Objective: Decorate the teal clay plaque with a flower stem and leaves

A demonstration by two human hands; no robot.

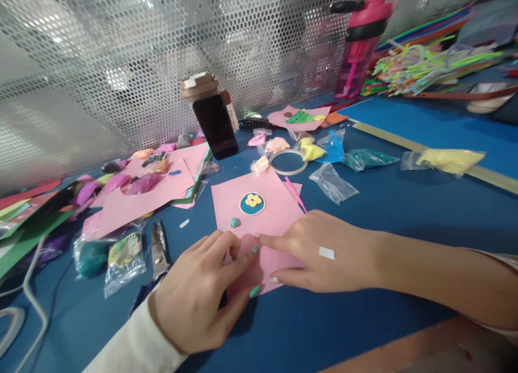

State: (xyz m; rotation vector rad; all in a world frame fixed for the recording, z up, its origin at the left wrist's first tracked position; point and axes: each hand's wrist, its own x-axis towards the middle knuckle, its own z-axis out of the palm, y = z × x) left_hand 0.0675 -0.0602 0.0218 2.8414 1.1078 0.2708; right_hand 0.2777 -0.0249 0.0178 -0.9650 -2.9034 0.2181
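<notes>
Paper point(279, 214) lies flat before us, likely keeping clay off the table point(301, 321), with flower disc point(253, 203) and ball point(235, 222) set farther out, leaving room. Our left hand point(206, 286) and right hand point(315, 249) each hold thumb and forefinger apart, forefingers nearly meeting over the paper.

Head view: now looking forward and down, from above and behind left hand point(206, 289), right hand point(309, 249)
Surface point(343, 324): close below

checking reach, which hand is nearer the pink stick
Right. The right hand is just below the lower end of the pink stick; the left hand is farther off, toward the picture's lower left, its fingers over the pink sheet.
</notes>
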